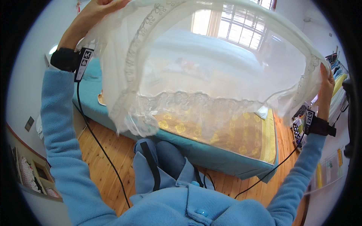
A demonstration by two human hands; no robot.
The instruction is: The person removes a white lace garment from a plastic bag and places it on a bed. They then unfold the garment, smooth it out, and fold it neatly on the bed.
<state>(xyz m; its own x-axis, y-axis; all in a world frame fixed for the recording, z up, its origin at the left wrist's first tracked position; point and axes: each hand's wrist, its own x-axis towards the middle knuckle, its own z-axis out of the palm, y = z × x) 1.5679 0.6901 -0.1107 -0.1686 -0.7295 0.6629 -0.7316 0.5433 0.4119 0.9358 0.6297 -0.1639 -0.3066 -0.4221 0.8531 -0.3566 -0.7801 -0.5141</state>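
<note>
A white sheer mosquito net (177, 101) with lace trim and a curved, padded-looking rim spans the space in front of me, raised above the bed. My left hand (102, 6) is closed on its upper left edge, partly cut off by the top of the picture. At the far right, my right hand (326, 86) grips the opposite side of the rim, its fingers partly behind the fabric. The net's ruffled lower edge hangs loose over the near side of the bed. Through the mesh, the bed shows only hazily.
The bed carries a teal sheet (211, 155) and a gold patterned mat (241, 137). A barred window (243, 28) is behind it. Clothes (341, 81) hang at the right, above a rack of small items (298, 130). Black cables (98, 141) run from both wrists across the wooden floor (113, 156).
</note>
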